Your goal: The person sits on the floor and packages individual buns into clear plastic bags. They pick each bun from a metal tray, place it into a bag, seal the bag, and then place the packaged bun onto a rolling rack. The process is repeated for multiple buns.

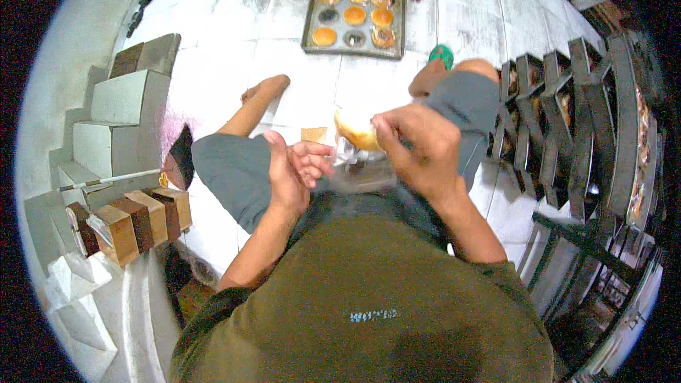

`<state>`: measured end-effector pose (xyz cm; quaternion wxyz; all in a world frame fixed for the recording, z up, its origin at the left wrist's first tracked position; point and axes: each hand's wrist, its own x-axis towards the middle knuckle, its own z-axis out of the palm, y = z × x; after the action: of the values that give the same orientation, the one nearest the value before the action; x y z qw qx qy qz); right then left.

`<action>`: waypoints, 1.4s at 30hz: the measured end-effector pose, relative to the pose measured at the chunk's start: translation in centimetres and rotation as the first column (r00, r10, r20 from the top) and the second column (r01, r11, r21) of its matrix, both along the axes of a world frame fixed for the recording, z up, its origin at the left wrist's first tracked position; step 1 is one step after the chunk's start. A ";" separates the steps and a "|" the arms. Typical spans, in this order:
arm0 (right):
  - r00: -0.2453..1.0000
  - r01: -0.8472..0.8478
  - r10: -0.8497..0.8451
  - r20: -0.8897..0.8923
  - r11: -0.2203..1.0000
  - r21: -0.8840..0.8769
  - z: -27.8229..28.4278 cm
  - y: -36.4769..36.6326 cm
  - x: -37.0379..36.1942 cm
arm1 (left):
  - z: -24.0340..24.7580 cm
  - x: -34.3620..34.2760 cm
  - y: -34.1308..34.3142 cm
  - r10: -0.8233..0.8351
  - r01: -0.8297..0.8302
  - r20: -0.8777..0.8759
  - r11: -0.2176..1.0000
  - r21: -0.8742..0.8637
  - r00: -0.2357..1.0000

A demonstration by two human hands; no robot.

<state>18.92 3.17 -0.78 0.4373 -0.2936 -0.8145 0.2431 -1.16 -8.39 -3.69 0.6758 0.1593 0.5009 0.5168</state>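
The person sits on the tiled floor (234, 50) with both hands over the lap. The right hand (418, 149) has its grip closed on a round golden bun (355, 130), held above a clear plastic bag (355, 170). The left hand (294, 170) is just beside the bag, fingers half curled and loose, holding nothing clearly. Ahead on the floor lies a tray (355, 18) of pastries, and stacked dark trays (567, 120) stand at the right

Upper body: olive-green short-sleeved shirt (369, 298) with a small pale blue printed mark at the chest. Legs: grey shorts (241, 170) reaching the knees. Forearms, hands and feet are bare; no gloves or wristwear visible.
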 end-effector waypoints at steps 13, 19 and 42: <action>0.983 -0.161 0.182 0.028 0.921 -0.355 4.4 -6.2 1.7 | -0.9 4.4 4.5 -0.127 -0.025 0.812 0.985 0.172 0.569; 0.922 -0.190 0.254 0.292 0.954 -0.230 0.9 -7.9 0.4 | 0.5 6.1 4.1 -0.110 -0.038 0.735 0.983 0.182 0.669; 0.426 -0.884 0.847 -0.318 0.315 -0.345 9.9 -5.4 3.6 | 1.3 8.3 6.3 0.037 -0.120 0.806 0.992 0.042 0.591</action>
<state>22.53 -2.22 9.11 0.1859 0.1025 -0.7417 0.6363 7.18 -2.11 -2.34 0.7973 -0.0816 0.1253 0.5847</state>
